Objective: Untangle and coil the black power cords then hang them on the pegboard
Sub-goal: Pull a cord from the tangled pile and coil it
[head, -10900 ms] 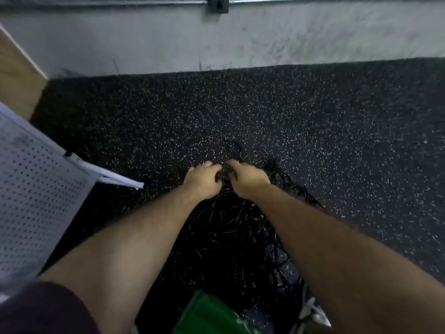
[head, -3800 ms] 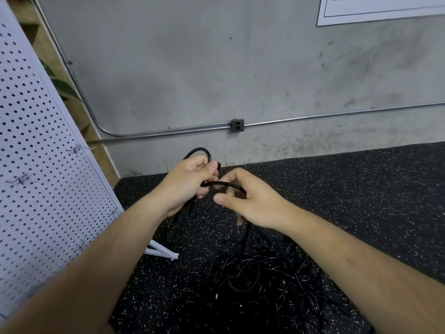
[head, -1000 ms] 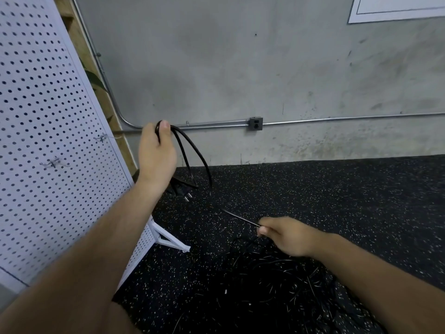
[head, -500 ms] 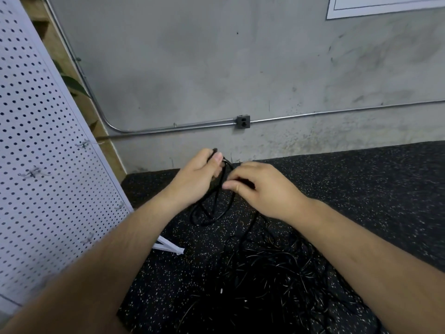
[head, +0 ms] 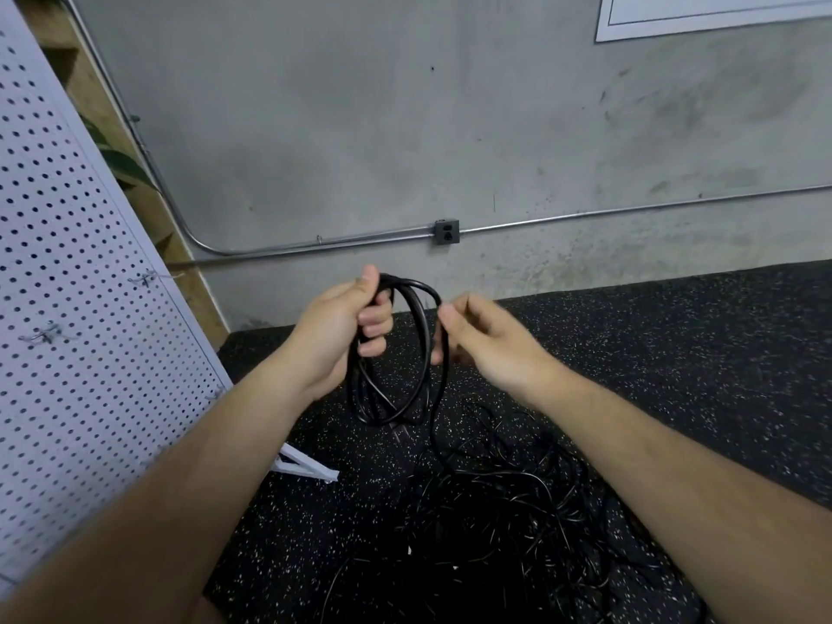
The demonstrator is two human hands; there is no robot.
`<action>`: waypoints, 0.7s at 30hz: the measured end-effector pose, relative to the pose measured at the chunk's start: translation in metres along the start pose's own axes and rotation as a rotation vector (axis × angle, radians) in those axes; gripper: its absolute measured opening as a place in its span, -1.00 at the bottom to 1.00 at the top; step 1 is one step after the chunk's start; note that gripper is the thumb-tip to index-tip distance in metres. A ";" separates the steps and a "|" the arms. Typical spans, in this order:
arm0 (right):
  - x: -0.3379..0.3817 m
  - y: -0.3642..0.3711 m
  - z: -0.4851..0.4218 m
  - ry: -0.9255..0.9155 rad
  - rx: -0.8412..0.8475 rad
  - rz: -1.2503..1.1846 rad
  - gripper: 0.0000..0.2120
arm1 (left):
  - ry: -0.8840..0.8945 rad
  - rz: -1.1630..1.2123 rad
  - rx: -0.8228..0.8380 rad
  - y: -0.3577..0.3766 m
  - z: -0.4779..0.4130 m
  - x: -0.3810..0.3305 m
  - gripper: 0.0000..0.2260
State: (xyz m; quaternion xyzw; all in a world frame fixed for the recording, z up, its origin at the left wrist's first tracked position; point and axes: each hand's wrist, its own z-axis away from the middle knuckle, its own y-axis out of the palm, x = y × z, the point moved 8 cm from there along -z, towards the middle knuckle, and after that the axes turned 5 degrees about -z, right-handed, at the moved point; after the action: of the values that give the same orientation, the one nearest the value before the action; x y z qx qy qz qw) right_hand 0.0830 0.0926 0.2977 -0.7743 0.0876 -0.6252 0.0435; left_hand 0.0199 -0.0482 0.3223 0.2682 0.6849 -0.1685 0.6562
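Note:
My left hand (head: 335,335) grips the top of a small coil of black power cord (head: 405,380), whose loops hang down below the fist. My right hand (head: 490,344) pinches the same cord just right of the coil, where it bends over and drops toward the floor. That strand runs down into a tangled pile of black cords (head: 499,524) on the speckled black floor. The white pegboard (head: 76,317) leans at the left, with metal hooks (head: 45,333) sticking out of it.
A grey concrete wall stands ahead with a metal conduit and an outlet box (head: 446,232). The pegboard's white foot (head: 308,466) rests on the floor near the pile. Wooden shelving and a green leaf (head: 121,166) show behind the pegboard.
Over the last second my left hand came down from beside the pegboard and my right hand rose from the pile. The coil in my left hand has gained a loop.

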 end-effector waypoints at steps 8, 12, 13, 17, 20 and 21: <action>-0.089 0.065 0.027 0.247 0.424 -0.004 -0.82 | 0.039 0.326 -0.239 -0.054 -0.007 -0.020 -0.64; -0.128 0.074 0.047 0.358 0.529 0.150 -0.64 | 0.084 0.376 -0.386 -0.087 -0.005 -0.022 -0.65; -0.131 0.072 0.048 0.363 0.524 0.178 -0.66 | 0.096 0.383 -0.419 -0.092 -0.004 -0.022 -0.64; -0.142 0.049 0.050 0.390 0.498 0.355 -0.72 | 0.146 0.427 -0.567 -0.121 -0.001 -0.022 -0.63; -0.160 0.033 0.061 0.422 0.540 0.504 -0.80 | 0.175 0.402 -0.650 -0.139 -0.003 -0.021 -0.65; -0.163 0.029 0.062 0.420 0.533 0.523 -0.83 | 0.175 0.378 -0.670 -0.142 -0.004 -0.020 -0.64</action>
State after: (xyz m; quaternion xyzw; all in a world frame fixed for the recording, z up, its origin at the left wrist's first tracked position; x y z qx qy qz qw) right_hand 0.1078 0.0929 0.1230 -0.5436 0.1234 -0.7381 0.3801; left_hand -0.0668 -0.1628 0.3252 0.1739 0.6940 0.2117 0.6658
